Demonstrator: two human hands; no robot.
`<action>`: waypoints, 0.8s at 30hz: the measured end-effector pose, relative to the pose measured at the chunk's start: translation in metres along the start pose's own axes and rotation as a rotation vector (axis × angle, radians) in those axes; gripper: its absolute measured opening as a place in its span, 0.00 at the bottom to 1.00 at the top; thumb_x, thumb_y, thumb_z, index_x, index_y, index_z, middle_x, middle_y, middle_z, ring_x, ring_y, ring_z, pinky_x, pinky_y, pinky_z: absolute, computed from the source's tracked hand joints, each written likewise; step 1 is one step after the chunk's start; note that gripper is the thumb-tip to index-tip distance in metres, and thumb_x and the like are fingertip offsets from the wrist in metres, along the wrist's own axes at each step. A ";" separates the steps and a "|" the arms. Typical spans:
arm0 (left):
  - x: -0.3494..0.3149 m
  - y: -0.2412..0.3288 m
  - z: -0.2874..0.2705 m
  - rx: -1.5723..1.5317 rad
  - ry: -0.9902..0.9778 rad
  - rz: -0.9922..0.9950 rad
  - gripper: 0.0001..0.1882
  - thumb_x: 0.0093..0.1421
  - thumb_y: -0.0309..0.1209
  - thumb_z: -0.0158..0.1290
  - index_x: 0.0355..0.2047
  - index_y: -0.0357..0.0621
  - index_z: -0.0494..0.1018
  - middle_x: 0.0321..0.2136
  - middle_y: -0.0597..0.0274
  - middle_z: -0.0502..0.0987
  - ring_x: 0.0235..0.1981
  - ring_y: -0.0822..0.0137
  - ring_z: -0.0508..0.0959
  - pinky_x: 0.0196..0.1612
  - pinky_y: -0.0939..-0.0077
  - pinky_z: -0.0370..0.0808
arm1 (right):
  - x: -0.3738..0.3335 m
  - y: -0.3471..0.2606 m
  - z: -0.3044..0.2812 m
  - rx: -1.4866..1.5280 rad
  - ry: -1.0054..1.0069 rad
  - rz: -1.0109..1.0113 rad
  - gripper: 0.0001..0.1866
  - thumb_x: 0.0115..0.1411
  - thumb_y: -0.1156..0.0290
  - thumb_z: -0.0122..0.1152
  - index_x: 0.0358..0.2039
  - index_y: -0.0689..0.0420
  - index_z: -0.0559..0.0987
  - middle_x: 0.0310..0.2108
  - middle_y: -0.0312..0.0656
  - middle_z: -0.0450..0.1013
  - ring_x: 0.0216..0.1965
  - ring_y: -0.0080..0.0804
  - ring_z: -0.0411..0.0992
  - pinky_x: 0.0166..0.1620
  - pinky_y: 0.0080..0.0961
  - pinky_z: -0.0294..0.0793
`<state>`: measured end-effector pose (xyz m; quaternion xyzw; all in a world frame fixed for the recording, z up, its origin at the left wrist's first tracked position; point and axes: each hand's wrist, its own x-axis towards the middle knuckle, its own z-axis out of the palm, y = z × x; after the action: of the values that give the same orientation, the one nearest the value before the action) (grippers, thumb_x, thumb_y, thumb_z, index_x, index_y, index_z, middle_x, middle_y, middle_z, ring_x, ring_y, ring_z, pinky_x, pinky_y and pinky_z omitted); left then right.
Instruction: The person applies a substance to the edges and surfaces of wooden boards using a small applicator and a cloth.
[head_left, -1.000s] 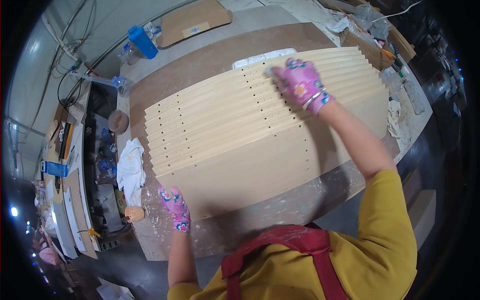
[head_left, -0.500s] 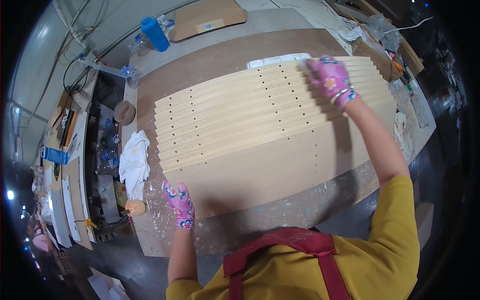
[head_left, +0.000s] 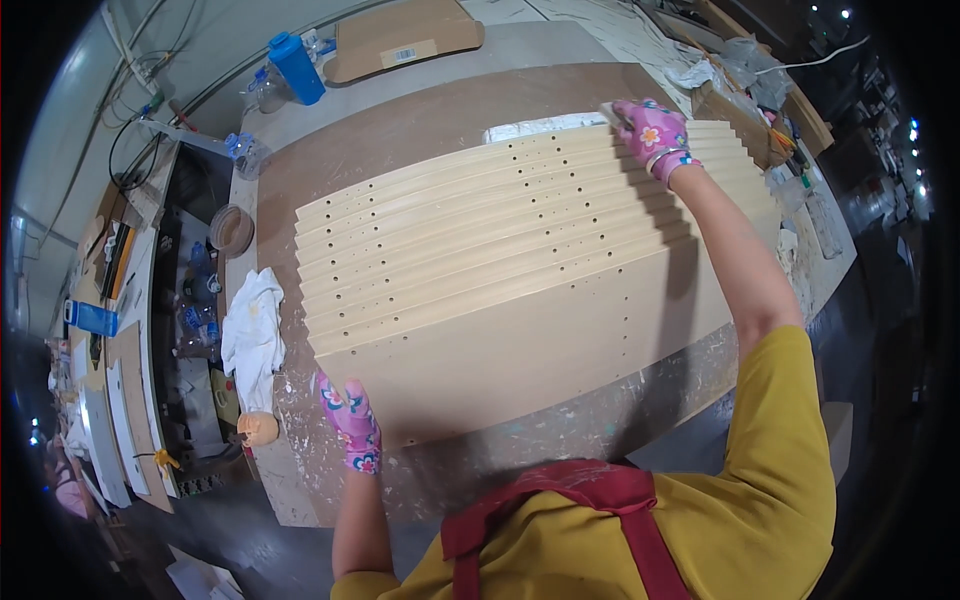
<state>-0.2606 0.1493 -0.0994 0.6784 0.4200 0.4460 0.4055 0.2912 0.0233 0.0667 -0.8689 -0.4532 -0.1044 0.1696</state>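
Observation:
Pale wooden panels point(head_left: 450, 240) with drilled holes lie overlapped in steps across the worktable point(head_left: 345, 490). The nearest panel point(head_left: 520, 350) shows most of its broad face. At its near left corner is my left hand point(head_left: 350, 425) in a pink flowered glove, thumb and fingers apart, touching the panel's edge. My right hand point(head_left: 650, 135), gloved alike, is closed over the far edge of the stack, right of the middle. A small pale block point(head_left: 607, 113) sticks out from its fingers; its kind is unclear. Just left of it, a long white wrapped piece point(head_left: 540, 128) lies behind the panels.
A white cloth point(head_left: 252, 325) and a round tub point(head_left: 231, 230) sit along the table's left side. A blue bottle point(head_left: 295, 68) and an opened cardboard box point(head_left: 405, 40) stand at the back. Plastic bags point(head_left: 750, 70) and scraps crowd the right edge.
My right hand has shifted slightly up and left in the view, still holding the pale block. The whole view has shifted a little; my left hand stays by the panel corner.

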 end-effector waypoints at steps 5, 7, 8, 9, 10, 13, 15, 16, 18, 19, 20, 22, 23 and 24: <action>0.000 0.023 -0.002 0.023 -0.058 -0.065 0.29 0.64 0.39 0.49 0.58 0.32 0.61 0.48 0.50 0.72 0.47 0.60 0.72 0.53 0.65 0.67 | -0.039 -0.155 0.037 0.075 0.267 -0.676 0.07 0.57 0.61 0.59 0.35 0.46 0.79 0.20 0.37 0.72 0.19 0.31 0.70 0.24 0.27 0.69; -0.003 0.017 -0.010 -0.126 0.005 -0.054 0.36 0.61 0.50 0.51 0.58 0.33 0.60 0.49 0.46 0.69 0.51 0.56 0.69 0.54 0.62 0.66 | -0.022 -0.135 0.040 0.150 -0.111 -0.231 0.12 0.59 0.60 0.52 0.34 0.52 0.79 0.28 0.46 0.75 0.36 0.45 0.75 0.45 0.43 0.70; -0.002 0.033 -0.006 -0.128 -0.001 -0.051 0.36 0.61 0.50 0.51 0.58 0.33 0.60 0.49 0.46 0.69 0.51 0.56 0.69 0.54 0.62 0.66 | -0.015 -0.097 0.022 0.230 -0.111 -0.134 0.16 0.62 0.56 0.51 0.32 0.55 0.79 0.24 0.43 0.74 0.29 0.39 0.75 0.37 0.39 0.74; -0.002 0.065 0.002 0.198 0.071 0.127 0.36 0.61 0.49 0.52 0.58 0.34 0.59 0.51 0.45 0.68 0.52 0.54 0.68 0.55 0.61 0.66 | -0.004 -0.058 0.009 0.596 -0.212 0.434 0.19 0.65 0.54 0.48 0.29 0.56 0.78 0.18 0.38 0.72 0.19 0.32 0.72 0.25 0.34 0.72; -0.003 0.087 0.014 0.512 0.148 0.314 0.36 0.60 0.49 0.53 0.58 0.35 0.59 0.53 0.44 0.67 0.54 0.52 0.68 0.56 0.59 0.65 | 0.003 0.005 0.007 1.069 -0.137 0.601 0.20 0.65 0.53 0.47 0.28 0.55 0.78 0.14 0.35 0.68 0.12 0.26 0.67 0.16 0.30 0.65; -0.038 0.106 0.030 0.725 -0.208 0.435 0.29 0.59 0.41 0.55 0.57 0.42 0.62 0.55 0.43 0.66 0.54 0.52 0.70 0.54 0.56 0.69 | -0.018 0.011 -0.019 -0.323 0.172 -0.117 0.12 0.63 0.57 0.51 0.35 0.47 0.80 0.21 0.37 0.72 0.23 0.34 0.73 0.32 0.39 0.72; -0.063 0.125 0.070 0.474 -0.510 0.574 0.23 0.56 0.34 0.55 0.53 0.49 0.68 0.54 0.45 0.69 0.53 0.54 0.73 0.48 0.56 0.73 | -0.037 -0.041 -0.013 -0.118 0.087 -0.316 0.10 0.60 0.58 0.54 0.38 0.42 0.81 0.25 0.38 0.74 0.31 0.38 0.75 0.40 0.44 0.70; -0.058 0.148 0.097 0.389 -0.549 0.753 0.20 0.55 0.33 0.54 0.50 0.52 0.71 0.52 0.50 0.72 0.51 0.56 0.74 0.45 0.57 0.74 | -0.047 -0.054 -0.004 -0.067 0.099 -0.381 0.10 0.59 0.58 0.55 0.38 0.41 0.81 0.24 0.39 0.74 0.32 0.38 0.75 0.40 0.42 0.70; -0.044 0.176 0.131 0.298 -0.604 0.928 0.18 0.54 0.31 0.53 0.48 0.54 0.74 0.50 0.55 0.74 0.50 0.58 0.75 0.43 0.58 0.76 | -0.054 -0.040 0.004 -0.200 0.194 -0.440 0.11 0.56 0.58 0.58 0.37 0.46 0.81 0.25 0.40 0.74 0.29 0.33 0.75 0.34 0.33 0.72; -0.039 0.178 0.142 0.385 -0.700 0.912 0.17 0.54 0.31 0.52 0.46 0.54 0.75 0.49 0.59 0.75 0.50 0.60 0.75 0.43 0.61 0.76 | -0.046 -0.030 -0.016 0.361 -0.226 0.192 0.12 0.55 0.60 0.58 0.36 0.51 0.80 0.26 0.39 0.75 0.26 0.27 0.74 0.25 0.26 0.71; -0.039 0.181 0.152 0.455 -0.809 0.904 0.15 0.54 0.31 0.52 0.44 0.54 0.77 0.48 0.64 0.76 0.51 0.61 0.75 0.43 0.63 0.76 | -0.041 0.014 -0.016 0.675 -0.176 0.379 0.12 0.56 0.61 0.57 0.35 0.54 0.79 0.28 0.36 0.76 0.24 0.23 0.75 0.18 0.23 0.66; -0.035 0.164 0.160 0.446 -0.733 0.959 0.16 0.52 0.29 0.53 0.43 0.52 0.77 0.45 0.62 0.77 0.49 0.61 0.76 0.43 0.63 0.76 | -0.035 0.048 -0.033 -0.248 -0.032 -0.029 0.18 0.55 0.68 0.57 0.48 0.45 0.77 0.33 0.42 0.75 0.36 0.38 0.76 0.35 0.34 0.74; -0.034 0.154 0.160 0.437 -0.655 1.010 0.17 0.49 0.26 0.54 0.41 0.50 0.78 0.43 0.60 0.78 0.47 0.61 0.77 0.43 0.63 0.77 | -0.036 0.038 -0.043 -0.421 -0.013 -0.105 0.18 0.55 0.68 0.57 0.48 0.46 0.77 0.33 0.42 0.75 0.35 0.39 0.75 0.36 0.36 0.73; -0.038 0.150 0.163 0.447 -0.643 1.020 0.20 0.49 0.26 0.54 0.44 0.50 0.77 0.46 0.64 0.77 0.49 0.62 0.76 0.44 0.65 0.76 | -0.042 0.028 -0.039 -0.343 0.047 -0.253 0.18 0.55 0.69 0.56 0.48 0.45 0.77 0.32 0.42 0.74 0.34 0.39 0.75 0.36 0.38 0.72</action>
<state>-0.0846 0.0378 -0.0155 0.9610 -0.0154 0.2587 0.0968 0.2890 -0.0384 0.0835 -0.8186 -0.5300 -0.2207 0.0154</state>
